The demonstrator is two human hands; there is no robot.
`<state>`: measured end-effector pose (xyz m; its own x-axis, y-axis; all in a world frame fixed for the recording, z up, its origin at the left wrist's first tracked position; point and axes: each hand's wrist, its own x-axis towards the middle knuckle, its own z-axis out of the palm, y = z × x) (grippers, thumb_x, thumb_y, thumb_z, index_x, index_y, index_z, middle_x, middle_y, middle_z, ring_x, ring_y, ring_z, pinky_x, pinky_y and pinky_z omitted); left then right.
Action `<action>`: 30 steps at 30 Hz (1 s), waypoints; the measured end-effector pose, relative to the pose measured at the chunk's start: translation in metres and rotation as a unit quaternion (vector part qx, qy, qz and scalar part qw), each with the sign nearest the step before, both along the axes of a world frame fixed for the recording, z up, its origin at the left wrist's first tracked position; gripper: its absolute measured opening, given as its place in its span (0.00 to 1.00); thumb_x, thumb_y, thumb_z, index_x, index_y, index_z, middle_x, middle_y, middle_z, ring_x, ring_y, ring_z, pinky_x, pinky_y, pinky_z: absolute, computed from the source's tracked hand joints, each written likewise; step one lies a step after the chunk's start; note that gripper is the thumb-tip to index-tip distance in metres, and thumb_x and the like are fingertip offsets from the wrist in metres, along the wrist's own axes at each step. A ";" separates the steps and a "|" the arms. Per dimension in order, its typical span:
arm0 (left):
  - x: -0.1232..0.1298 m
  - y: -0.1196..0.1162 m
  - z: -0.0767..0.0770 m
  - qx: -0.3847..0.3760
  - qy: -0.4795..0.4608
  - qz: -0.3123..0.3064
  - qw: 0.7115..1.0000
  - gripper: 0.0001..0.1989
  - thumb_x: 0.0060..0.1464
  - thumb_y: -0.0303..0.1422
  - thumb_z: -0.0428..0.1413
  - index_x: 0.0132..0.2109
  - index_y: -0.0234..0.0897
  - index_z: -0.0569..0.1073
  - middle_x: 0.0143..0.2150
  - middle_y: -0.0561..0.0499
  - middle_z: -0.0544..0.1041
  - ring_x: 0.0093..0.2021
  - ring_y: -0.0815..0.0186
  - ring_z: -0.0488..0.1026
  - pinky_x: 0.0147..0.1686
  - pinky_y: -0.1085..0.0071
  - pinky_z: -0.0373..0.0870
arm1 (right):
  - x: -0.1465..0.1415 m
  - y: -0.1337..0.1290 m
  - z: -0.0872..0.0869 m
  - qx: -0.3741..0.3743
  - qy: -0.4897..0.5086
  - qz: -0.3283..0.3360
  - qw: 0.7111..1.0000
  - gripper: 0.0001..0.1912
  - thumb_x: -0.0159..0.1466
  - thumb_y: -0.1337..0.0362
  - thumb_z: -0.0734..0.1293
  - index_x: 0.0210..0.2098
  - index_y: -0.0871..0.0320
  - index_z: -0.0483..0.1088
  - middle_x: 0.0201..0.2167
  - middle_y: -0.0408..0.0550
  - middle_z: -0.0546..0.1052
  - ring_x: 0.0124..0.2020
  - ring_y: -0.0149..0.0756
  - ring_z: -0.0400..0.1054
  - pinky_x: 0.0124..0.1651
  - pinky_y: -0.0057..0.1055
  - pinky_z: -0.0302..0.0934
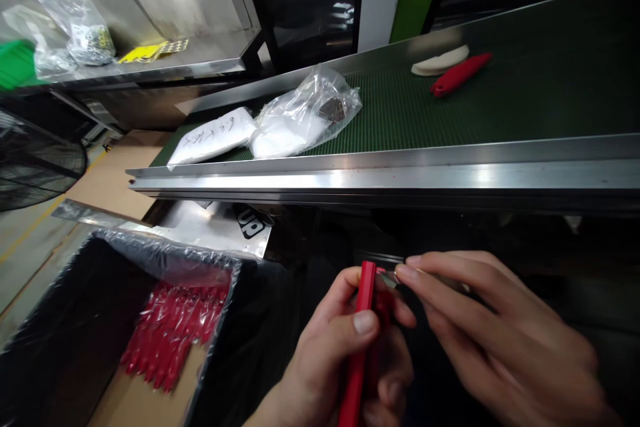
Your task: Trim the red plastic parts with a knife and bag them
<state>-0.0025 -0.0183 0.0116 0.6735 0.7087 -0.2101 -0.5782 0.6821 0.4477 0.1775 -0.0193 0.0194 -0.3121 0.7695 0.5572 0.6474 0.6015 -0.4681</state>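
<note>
Near the bottom centre, my left hand (345, 353) is wrapped round a long red plastic piece (361, 340), held upright and slightly tilted. My right hand (480, 320) is at the right of it, its fingertips pinched on a small thin metal blade (389, 277) that meets the top of the red piece. On the green conveyor belt (390, 113) above lie a red handle-shaped part (460, 75) and a whitish curved part (441, 61), side by side.
Two plastic bags with white contents (290, 127) lie on the belt's left part, behind its metal rail (350, 177). A black lined bin (233, 300) at lower left holds many wrapped red pieces (175, 320). A fan (37, 160) stands far left, below a metal table (215, 57).
</note>
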 end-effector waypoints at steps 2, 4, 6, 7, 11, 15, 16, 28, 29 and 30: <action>-0.002 -0.001 0.003 -0.003 -0.013 0.006 1.000 0.11 0.63 0.35 0.48 0.49 0.36 0.67 0.26 0.52 0.70 0.16 0.79 0.59 0.13 0.87 0.58 | 0.001 0.002 -0.003 -0.001 0.009 -0.013 1.000 0.19 0.64 0.78 0.62 0.53 0.62 0.71 0.48 0.53 0.71 0.51 0.34 0.66 0.51 0.30 0.64; -0.003 -0.004 0.003 0.020 -0.047 0.003 0.999 0.11 0.59 0.34 0.54 0.48 0.37 0.68 0.34 0.47 0.74 0.20 0.78 0.65 0.16 0.86 0.62 | 0.001 0.005 -0.006 -0.008 0.022 -0.047 0.999 0.20 0.64 0.78 0.63 0.54 0.61 0.71 0.49 0.52 0.71 0.50 0.35 0.67 0.52 0.31 0.64; -0.002 -0.006 0.000 0.038 -0.071 0.003 0.997 0.13 0.56 0.33 0.58 0.48 0.37 0.68 0.42 0.43 0.75 0.24 0.75 0.71 0.20 0.84 0.65 | 0.003 0.006 -0.008 -0.019 0.045 -0.093 0.994 0.20 0.64 0.77 0.64 0.53 0.59 0.72 0.49 0.50 0.72 0.49 0.34 0.68 0.52 0.31 0.64; -0.001 -0.007 -0.003 0.040 -0.079 0.000 0.996 0.13 0.56 0.33 0.58 0.48 0.37 0.68 0.44 0.42 0.75 0.25 0.75 0.72 0.21 0.83 0.65 | 0.004 0.006 -0.008 -0.025 0.053 -0.107 0.992 0.19 0.64 0.77 0.64 0.52 0.59 0.72 0.48 0.50 0.73 0.48 0.32 0.69 0.52 0.30 0.64; 0.003 -0.002 -0.008 0.032 -0.083 0.026 0.996 0.13 0.63 0.37 0.46 0.47 0.34 0.69 0.34 0.45 0.74 0.17 0.75 0.67 0.14 0.82 0.63 | 0.003 -0.001 -0.005 -0.019 0.041 -0.049 0.998 0.19 0.64 0.78 0.64 0.52 0.60 0.72 0.49 0.50 0.71 0.50 0.32 0.67 0.50 0.29 0.64; 0.004 0.001 0.001 -0.025 -0.045 0.052 0.997 0.15 0.64 0.36 0.42 0.44 0.31 0.69 0.30 0.47 0.72 0.17 0.75 0.67 0.15 0.83 0.63 | 0.000 -0.004 -0.005 0.018 -0.007 -0.011 1.000 0.17 0.64 0.78 0.64 0.51 0.60 0.72 0.46 0.51 0.71 0.49 0.34 0.66 0.48 0.32 0.63; 0.005 0.001 0.004 -0.041 -0.042 0.057 0.997 0.14 0.64 0.36 0.43 0.45 0.32 0.69 0.34 0.45 0.73 0.17 0.75 0.68 0.15 0.83 0.63 | -0.001 -0.003 -0.006 0.021 -0.013 -0.018 1.000 0.16 0.65 0.77 0.64 0.50 0.60 0.72 0.46 0.51 0.72 0.48 0.34 0.66 0.47 0.33 0.63; 0.007 -0.003 0.007 -0.080 -0.074 0.044 0.993 0.15 0.63 0.37 0.44 0.47 0.34 0.69 0.37 0.45 0.73 0.17 0.76 0.68 0.14 0.83 0.61 | -0.001 -0.003 -0.008 0.026 -0.009 -0.045 0.999 0.15 0.64 0.76 0.65 0.48 0.59 0.73 0.44 0.50 0.73 0.45 0.35 0.67 0.44 0.34 0.64; 0.007 -0.002 0.008 -0.083 -0.076 0.043 0.993 0.15 0.63 0.37 0.44 0.47 0.34 0.69 0.37 0.45 0.73 0.17 0.76 0.68 0.14 0.83 0.61 | -0.001 -0.004 -0.009 0.024 -0.006 -0.045 0.999 0.15 0.64 0.77 0.65 0.48 0.59 0.73 0.44 0.50 0.73 0.45 0.35 0.67 0.44 0.34 0.64; 0.007 -0.002 0.009 -0.086 -0.076 0.043 0.992 0.15 0.63 0.37 0.44 0.47 0.33 0.70 0.37 0.45 0.73 0.17 0.75 0.67 0.13 0.82 0.60 | -0.001 -0.004 -0.009 0.023 -0.003 -0.043 0.999 0.16 0.64 0.77 0.65 0.48 0.59 0.73 0.44 0.50 0.73 0.45 0.36 0.67 0.44 0.34 0.64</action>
